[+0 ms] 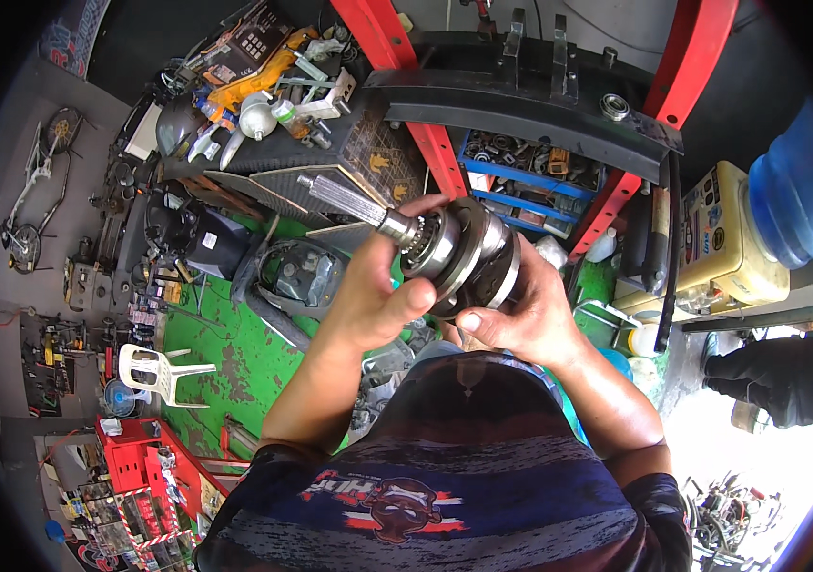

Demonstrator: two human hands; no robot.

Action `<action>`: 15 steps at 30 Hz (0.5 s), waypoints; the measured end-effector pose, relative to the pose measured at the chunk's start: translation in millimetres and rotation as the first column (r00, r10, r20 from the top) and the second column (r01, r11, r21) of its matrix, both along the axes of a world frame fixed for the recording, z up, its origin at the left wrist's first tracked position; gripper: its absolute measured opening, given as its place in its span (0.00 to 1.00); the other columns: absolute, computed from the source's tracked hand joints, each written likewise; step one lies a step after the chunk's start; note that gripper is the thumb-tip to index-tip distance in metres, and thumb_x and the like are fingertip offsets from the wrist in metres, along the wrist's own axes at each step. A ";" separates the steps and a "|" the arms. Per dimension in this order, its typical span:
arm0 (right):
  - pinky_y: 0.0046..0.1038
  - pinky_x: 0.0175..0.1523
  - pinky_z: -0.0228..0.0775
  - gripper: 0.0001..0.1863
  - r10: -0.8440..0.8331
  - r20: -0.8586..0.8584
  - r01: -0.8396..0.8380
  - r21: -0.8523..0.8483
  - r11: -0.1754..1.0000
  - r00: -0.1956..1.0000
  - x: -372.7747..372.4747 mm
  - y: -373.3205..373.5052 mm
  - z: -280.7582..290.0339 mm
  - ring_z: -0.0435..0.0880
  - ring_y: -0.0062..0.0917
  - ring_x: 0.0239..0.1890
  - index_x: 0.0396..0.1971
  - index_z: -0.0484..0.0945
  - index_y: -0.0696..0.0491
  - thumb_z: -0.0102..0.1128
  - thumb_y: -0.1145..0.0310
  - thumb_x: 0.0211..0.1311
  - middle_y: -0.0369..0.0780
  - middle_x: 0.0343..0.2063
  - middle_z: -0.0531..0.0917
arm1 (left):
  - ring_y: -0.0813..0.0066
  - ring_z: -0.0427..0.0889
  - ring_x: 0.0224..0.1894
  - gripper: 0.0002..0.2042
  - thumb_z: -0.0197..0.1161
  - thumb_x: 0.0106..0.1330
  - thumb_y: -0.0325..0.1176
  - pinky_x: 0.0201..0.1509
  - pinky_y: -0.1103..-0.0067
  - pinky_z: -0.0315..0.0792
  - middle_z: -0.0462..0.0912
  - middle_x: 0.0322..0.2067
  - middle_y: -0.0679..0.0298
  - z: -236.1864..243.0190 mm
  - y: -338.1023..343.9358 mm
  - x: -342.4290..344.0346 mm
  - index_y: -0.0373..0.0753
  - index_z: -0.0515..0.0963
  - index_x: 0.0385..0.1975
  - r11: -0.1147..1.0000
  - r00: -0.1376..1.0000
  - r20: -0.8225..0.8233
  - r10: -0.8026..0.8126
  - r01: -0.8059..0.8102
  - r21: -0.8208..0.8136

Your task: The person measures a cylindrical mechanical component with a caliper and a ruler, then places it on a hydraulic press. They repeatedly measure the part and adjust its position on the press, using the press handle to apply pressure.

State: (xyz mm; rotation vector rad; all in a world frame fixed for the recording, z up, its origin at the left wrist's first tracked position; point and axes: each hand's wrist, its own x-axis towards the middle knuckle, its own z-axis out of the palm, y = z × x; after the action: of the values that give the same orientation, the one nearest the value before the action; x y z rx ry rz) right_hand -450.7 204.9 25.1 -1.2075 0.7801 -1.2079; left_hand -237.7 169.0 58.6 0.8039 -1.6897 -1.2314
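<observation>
Between my two hands, held up in front of my chest, is a metal crankshaft (469, 250). Its splined shaft points up to the left, and a bearing sits at the base of that shaft. My left hand (383, 286) grips the bearing end, with the thumb in front and fingers reaching behind. On the other side my right hand (532, 315) wraps round the round web, its thumb pressed along the lower edge. The fingers behind the crankshaft are mostly hidden.
Ahead stands a red press frame (435, 157) with a black crossbeam (521, 105); a loose bearing ring (614, 107) lies on it. Blue drawers (530, 205) hold parts behind. A cluttered bench is at the upper left, a white plastic chair (163, 374) at left, a blue water jug (797, 191) at right.
</observation>
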 end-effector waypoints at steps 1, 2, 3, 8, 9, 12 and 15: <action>0.30 0.54 0.79 0.44 -0.015 -0.038 0.015 -0.005 1.000 0.999 0.8 0.0 -0.3 0.85 0.25 0.48 0.59 0.73 0.61 0.85 0.56 0.45 0.42 0.46 0.86 | 0.68 0.78 0.59 0.42 0.66 0.65 0.64 0.64 0.71 0.71 0.80 0.55 0.55 3.0 -2.5 -4.5 0.30 0.71 0.64 1.000 1.000 0.008 -0.002 0.002 0.011; 0.31 0.47 0.82 0.43 -0.063 -0.119 0.061 -0.022 0.998 0.991 2.5 -0.3 -2.5 0.88 0.27 0.40 0.55 0.75 0.60 0.86 0.52 0.41 0.43 0.38 0.87 | 0.69 0.78 0.58 0.42 0.65 0.66 0.65 0.63 0.71 0.72 0.80 0.55 0.56 6.6 -4.0 -6.3 0.30 0.71 0.64 1.000 1.000 0.017 -0.004 0.003 0.021; 0.31 0.45 0.82 0.44 -0.099 -0.221 0.088 -0.058 0.994 0.970 2.8 -0.2 -1.4 0.89 0.28 0.39 0.54 0.76 0.60 0.85 0.50 0.40 0.43 0.36 0.87 | 0.69 0.78 0.58 0.42 0.62 0.68 0.66 0.63 0.72 0.72 0.80 0.56 0.56 9.7 -4.8 -7.5 0.30 0.71 0.65 0.995 0.999 0.042 0.020 -0.024 0.099; 0.34 0.41 0.82 0.46 -0.206 -0.605 0.127 -0.171 0.977 0.769 6.4 -0.7 19.7 0.91 0.33 0.34 0.52 0.76 0.60 0.86 0.46 0.35 0.46 0.31 0.88 | 0.68 0.83 0.55 0.35 0.48 0.77 0.61 0.61 0.71 0.76 0.83 0.54 0.55 -1.8 -15.2 -0.4 0.33 0.71 0.65 0.912 0.998 -0.044 0.046 -0.024 0.409; 0.34 0.41 0.82 0.47 -0.240 -0.652 0.123 -0.220 0.968 0.720 8.7 -1.8 20.6 0.91 0.32 0.34 0.52 0.76 0.59 0.87 0.47 0.34 0.45 0.32 0.88 | 0.68 0.84 0.54 0.34 0.48 0.78 0.60 0.61 0.70 0.77 0.84 0.53 0.55 -6.5 -18.1 2.6 0.33 0.72 0.65 0.874 0.993 -0.108 0.056 0.004 0.486; 0.36 0.35 0.82 0.49 -0.395 -0.697 0.113 -0.415 0.903 0.598 16.0 -6.9 15.9 0.90 0.39 0.29 0.52 0.76 0.58 0.86 0.41 0.32 0.45 0.26 0.87 | 0.67 0.86 0.51 0.32 0.44 0.80 0.59 0.59 0.68 0.79 0.86 0.50 0.54 -11.9 -20.7 7.4 0.34 0.72 0.64 0.826 0.981 -0.173 0.092 0.022 0.564; 0.37 0.35 0.83 0.52 -0.459 -0.708 0.086 -0.495 0.865 0.536 23.4 -12.5 14.4 0.90 0.39 0.29 0.53 0.76 0.58 0.86 0.39 0.30 0.44 0.26 0.87 | 0.67 0.87 0.48 0.31 0.43 0.80 0.57 0.56 0.69 0.80 0.87 0.48 0.55 -17.4 -24.0 9.7 0.34 0.73 0.63 0.813 0.964 -0.232 0.133 0.028 0.582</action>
State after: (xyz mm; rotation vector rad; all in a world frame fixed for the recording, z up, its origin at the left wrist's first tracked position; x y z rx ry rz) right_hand -427.3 192.4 39.4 -2.1277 1.5140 -1.0559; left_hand -228.0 145.0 41.2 0.9817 -1.0627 -1.7675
